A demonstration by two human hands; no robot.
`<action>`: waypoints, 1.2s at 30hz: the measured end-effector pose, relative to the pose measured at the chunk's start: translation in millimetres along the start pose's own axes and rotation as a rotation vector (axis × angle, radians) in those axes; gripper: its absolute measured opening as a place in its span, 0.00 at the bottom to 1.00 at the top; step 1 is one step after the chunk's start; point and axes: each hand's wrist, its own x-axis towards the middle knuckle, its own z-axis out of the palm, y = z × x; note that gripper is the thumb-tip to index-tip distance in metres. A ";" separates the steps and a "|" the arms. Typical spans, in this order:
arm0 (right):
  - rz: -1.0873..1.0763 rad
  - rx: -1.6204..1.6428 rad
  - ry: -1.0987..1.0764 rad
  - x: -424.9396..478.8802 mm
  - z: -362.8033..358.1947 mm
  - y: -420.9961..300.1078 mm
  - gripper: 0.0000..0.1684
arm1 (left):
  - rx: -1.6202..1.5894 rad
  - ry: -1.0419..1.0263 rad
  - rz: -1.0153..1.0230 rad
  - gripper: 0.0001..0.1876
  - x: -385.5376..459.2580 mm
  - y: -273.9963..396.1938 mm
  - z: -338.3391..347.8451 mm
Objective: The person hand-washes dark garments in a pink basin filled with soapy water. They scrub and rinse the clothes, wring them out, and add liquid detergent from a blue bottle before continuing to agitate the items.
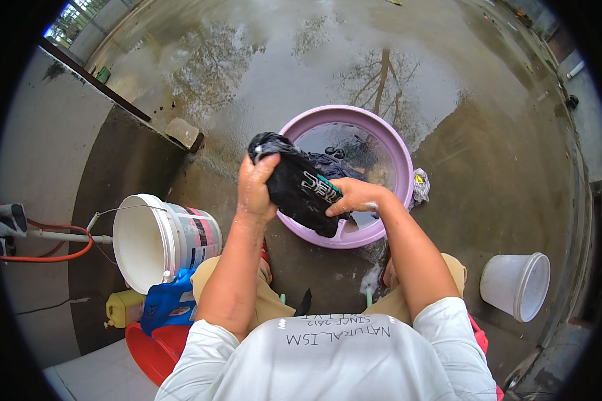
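Wet black cloth [296,193] with printed lettering is stretched between my two hands, above the near left part of a round purple plastic basin [404,145]. My left hand [258,188] grips its upper left end, where white suds cling to the bunched fabric. My right hand [356,195] pinches the lower right side beside the print. Inside the basin, dark clothing [326,163] lies in water; part of it is hidden behind the cloth and my right hand.
A large white bucket [165,240] lies tipped at left, near a yellow jug [125,308], a blue container [168,301] and a red basin [148,353]. A translucent bucket [501,280] lies at right. Crumpled grey fabric [420,188] touches the purple basin's right side. The concrete floor [220,125] is wet.
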 end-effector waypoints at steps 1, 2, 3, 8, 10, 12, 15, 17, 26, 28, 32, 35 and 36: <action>0.032 -0.044 0.018 -0.5 -2.5 6.1 0.18 | -0.023 0.004 0.008 0.12 0.0 5.3 -2.2; 0.058 -0.030 0.068 -1.8 -6.1 12.2 0.18 | -0.039 0.013 0.031 0.12 2.4 6.6 -5.7; 0.086 -0.015 0.119 -4.2 -8.2 11.9 0.18 | -0.056 0.037 0.020 0.12 4.4 6.7 -9.4; -0.266 0.788 0.444 -8.6 3.2 -17.5 0.21 | -0.051 0.128 -0.090 0.12 15.7 -18.0 -33.7; -0.333 0.916 0.472 -12.7 3.8 -36.7 0.20 | 0.062 0.172 -0.093 0.13 15.9 -39.5 -39.3; -0.404 0.977 0.521 -15.8 4.3 -58.1 0.14 | 0.205 0.148 -0.157 0.18 13.1 -54.8 -40.9; -0.509 0.963 0.585 -12.8 4.9 -78.4 0.08 | 0.524 0.077 -0.514 0.33 5.5 -72.4 -49.9; -0.509 0.819 0.676 -7.3 7.3 -79.3 0.08 | 0.491 0.193 -0.577 0.34 -8.6 -74.8 -24.7; -0.586 -0.589 0.787 10.7 127.0 -64.8 0.14 | -0.107 -0.180 -0.123 0.26 -7.4 -91.6 -42.2; -0.470 -0.663 0.919 19.2 118.6 -60.9 0.16 | -0.068 -0.195 -0.069 0.20 -15.7 -89.1 -41.2; -0.116 -0.346 1.284 33.0 51.1 -62.5 0.13 | 0.079 0.257 -0.215 0.12 -15.0 -96.1 -5.8; -0.188 -0.522 1.156 39.1 89.0 -57.1 0.12 | 0.249 -0.035 0.021 0.11 -2.2 -105.9 -58.6; -0.298 -0.476 1.048 30.6 106.9 -66.9 0.12 | 0.343 -0.017 0.078 0.11 -3.2 -103.9 -62.5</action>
